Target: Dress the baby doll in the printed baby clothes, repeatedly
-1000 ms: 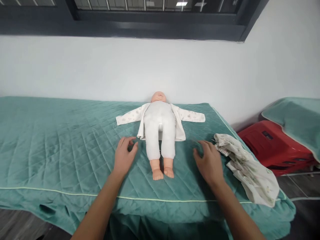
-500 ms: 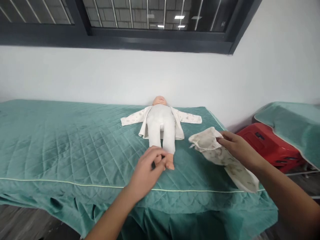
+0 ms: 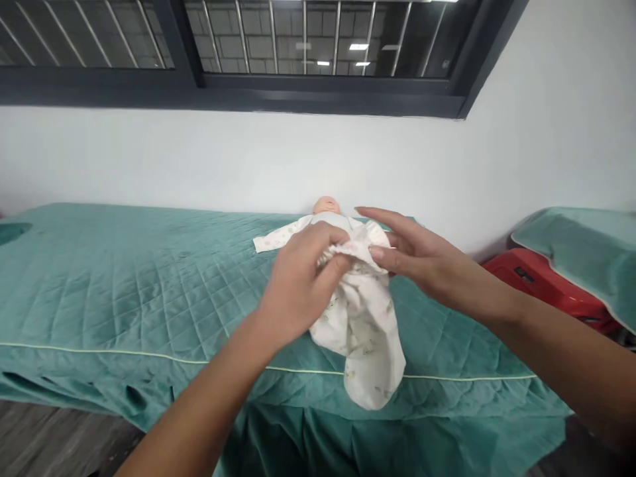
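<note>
A baby doll lies on its back on the green quilted bed cover; its head (image 3: 326, 205) and an outspread printed sleeve (image 3: 281, 237) show. Hanging in front of its body are white printed baby pants (image 3: 370, 331), their gathered waist uppermost and the legs drooping over the bed's front edge. My left hand (image 3: 305, 281) pinches the waistband at its left side. At the right side my right hand (image 3: 415, 255) has its thumb on the waistband, index finger stretched out and other fingers partly behind the cloth. The doll's legs and feet are hidden by the pants and my hands.
The bed cover (image 3: 124, 285) has a pale piped front edge (image 3: 163, 358). A white wall (image 3: 199, 159) and dark-framed barred window (image 3: 318, 93) stand behind. To the right is a red plastic case (image 3: 551, 281) under another green cover (image 3: 586, 248).
My right hand has brought the pants leftward, in front of the doll. My left hand has left the doll's feet, risen, and taken hold of the waistband. The view has shifted slightly.
</note>
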Tool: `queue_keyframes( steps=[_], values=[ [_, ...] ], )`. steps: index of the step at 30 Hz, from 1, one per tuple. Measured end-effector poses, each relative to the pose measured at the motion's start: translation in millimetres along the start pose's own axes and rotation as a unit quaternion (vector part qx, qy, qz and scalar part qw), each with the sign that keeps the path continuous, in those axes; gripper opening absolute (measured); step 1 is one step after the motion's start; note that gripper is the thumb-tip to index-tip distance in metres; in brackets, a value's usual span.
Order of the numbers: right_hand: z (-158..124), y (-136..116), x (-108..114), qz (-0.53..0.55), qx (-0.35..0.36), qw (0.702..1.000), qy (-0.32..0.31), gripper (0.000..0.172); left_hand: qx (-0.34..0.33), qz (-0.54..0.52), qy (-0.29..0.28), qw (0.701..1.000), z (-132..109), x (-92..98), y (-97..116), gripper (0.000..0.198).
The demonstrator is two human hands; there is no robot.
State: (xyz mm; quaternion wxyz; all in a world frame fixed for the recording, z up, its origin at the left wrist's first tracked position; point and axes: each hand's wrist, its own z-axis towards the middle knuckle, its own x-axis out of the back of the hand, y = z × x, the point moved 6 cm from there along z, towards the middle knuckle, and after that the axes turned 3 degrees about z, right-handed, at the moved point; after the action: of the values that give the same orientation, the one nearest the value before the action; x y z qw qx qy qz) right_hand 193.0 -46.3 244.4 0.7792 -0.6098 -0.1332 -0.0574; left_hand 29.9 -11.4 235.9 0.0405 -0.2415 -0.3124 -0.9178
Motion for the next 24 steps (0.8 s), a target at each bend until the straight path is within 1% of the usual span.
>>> queue_keyframes(
  steps=[3,5,7,10,12,13,16,17,18,19,20,22,24],
  values=[
    [4,-17,-15,-0.054,0.049,0.994,-0.085,0.037,0.043,-0.063,0.043,0.996,7,21.2,-1,0.012],
    [4,-28,-24,-0.080,0.073,0.987,-0.120,0.030,0.052,-0.097,0.055,0.992,12,29.6,0,0.013],
    [4,-38,-29,-0.080,0.096,0.984,-0.125,0.027,0.062,-0.128,0.053,0.988,15,33.6,0,0.015],
    [7,-47,-30,-0.054,0.102,0.989,-0.094,0.024,0.083,-0.194,0.031,0.977,18,35.8,1,0.021],
    [9,-49,-27,-0.042,0.103,0.992,-0.057,0.023,0.106,-0.239,-0.020,0.965,19,35.1,1,0.027],
    [10,-50,-25,-0.040,0.105,0.993,-0.037,0.022,0.119,-0.253,-0.062,0.958,18,33.9,0,0.030],
    [12,-49,-19,-0.040,0.109,0.993,0.007,0.025,0.156,-0.248,-0.222,0.930,11,29.3,-6,0.034],
    [13,-47,-18,-0.041,0.108,0.993,0.015,0.026,0.167,-0.240,-0.264,0.919,8,28.7,-10,0.034],
    [13,-44,-16,-0.045,0.106,0.993,0.021,0.028,0.177,-0.237,-0.290,0.910,5,28.8,-16,0.034],
    [14,-39,-15,-0.056,0.101,0.993,0.024,0.029,0.186,-0.242,-0.293,0.906,4,29.9,-21,0.035],
    [16,-34,-14,-0.074,0.093,0.993,0.024,0.030,0.193,-0.256,-0.276,0.906,4,31.7,-27,0.035],
    [21,-20,-13,-0.113,0.071,0.991,0.005,0.030,0.193,-0.294,-0.205,0.914,7,35.8,-38,0.038],
    [27,-6,-13,-0.118,0.048,0.991,-0.029,0.031,0.188,-0.317,-0.133,0.920,10,37.3,-45,0.038]
  ],
)
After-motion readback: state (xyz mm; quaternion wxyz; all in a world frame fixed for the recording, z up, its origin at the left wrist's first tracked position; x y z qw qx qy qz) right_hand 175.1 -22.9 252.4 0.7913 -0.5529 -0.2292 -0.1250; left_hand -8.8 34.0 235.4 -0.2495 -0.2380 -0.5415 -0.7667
